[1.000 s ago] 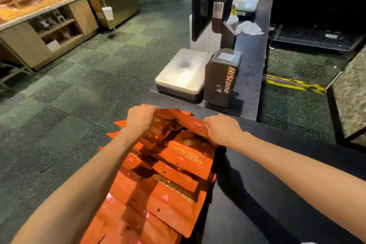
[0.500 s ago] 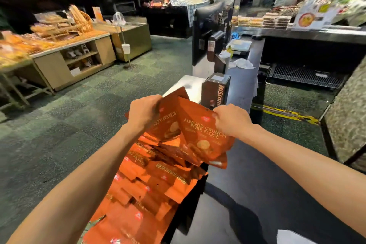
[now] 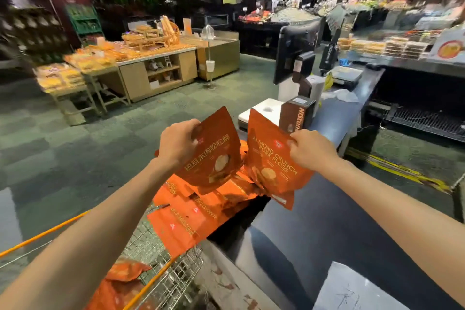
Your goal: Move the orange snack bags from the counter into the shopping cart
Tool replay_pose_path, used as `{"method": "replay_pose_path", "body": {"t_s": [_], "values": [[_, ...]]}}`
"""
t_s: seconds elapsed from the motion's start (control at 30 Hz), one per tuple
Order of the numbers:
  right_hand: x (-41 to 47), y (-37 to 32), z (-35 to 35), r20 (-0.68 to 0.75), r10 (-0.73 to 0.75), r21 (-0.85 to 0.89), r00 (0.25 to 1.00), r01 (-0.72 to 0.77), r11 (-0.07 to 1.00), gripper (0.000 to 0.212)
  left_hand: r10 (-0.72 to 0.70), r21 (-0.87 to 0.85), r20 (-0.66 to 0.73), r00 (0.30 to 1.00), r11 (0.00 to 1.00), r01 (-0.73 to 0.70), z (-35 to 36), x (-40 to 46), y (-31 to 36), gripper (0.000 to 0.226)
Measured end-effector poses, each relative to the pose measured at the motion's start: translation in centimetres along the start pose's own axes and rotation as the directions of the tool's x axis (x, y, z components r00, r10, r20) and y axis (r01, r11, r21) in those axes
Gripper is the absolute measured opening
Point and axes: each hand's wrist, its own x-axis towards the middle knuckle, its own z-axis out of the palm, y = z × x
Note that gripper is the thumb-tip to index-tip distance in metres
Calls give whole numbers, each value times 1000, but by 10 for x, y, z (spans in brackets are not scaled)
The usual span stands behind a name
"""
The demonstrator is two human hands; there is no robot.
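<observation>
While both bags are up off the pile, grip looks fine: left hand is curled round the top edge of one orange snack bag, right hand pinches the top corner of a second bag, the one printed ALMOND CRUNCH PORK FLOSS. Both hang roughly upright in the air above the near end of the dark surface, just beside each other and apart from it.

More bags lie heaped at the surface's edge, some overhanging the shopping cart. A few bags already sit in the wire basket below left.

Handling, my read:
- Light. Each is held up by its top edge alone, with no visible strain.
- Flexible foil-type pouch, glossy, so probably a bit slick. Body crumples; the sealed top strip is the stiffest part and the best place to take hold.
- Contents look like crunchy biscuits, so likely brittle. Don't squeeze the middle, and lower the bags in, don't throw them.
- Overhanging bags could slide off on their own if the heap is nudged. Most would land in the cart, but I can't tell how well the basket lines up with the edge.

Card terminal and white scale sit well behind the heap, not in the way.
</observation>
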Motion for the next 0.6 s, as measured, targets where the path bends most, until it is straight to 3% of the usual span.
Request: {"method": "replay_pose_path", "body": {"t_s": [0.13,0.27,0.6], "values": [[-35,-19,0,36,-8,121,999,4,993,38,-45,25,-71,996,999,47,-39,-48,0,20],[-61,-51,8,89,-107,212,990,86,973,32,-149,54,-101,984,986,155,-77,-97,-13,19],[-92,-186,46,101,-476,231,874,444,865,24,-346,188,-227,910,902,389,-198,-204,-61,20]]}}
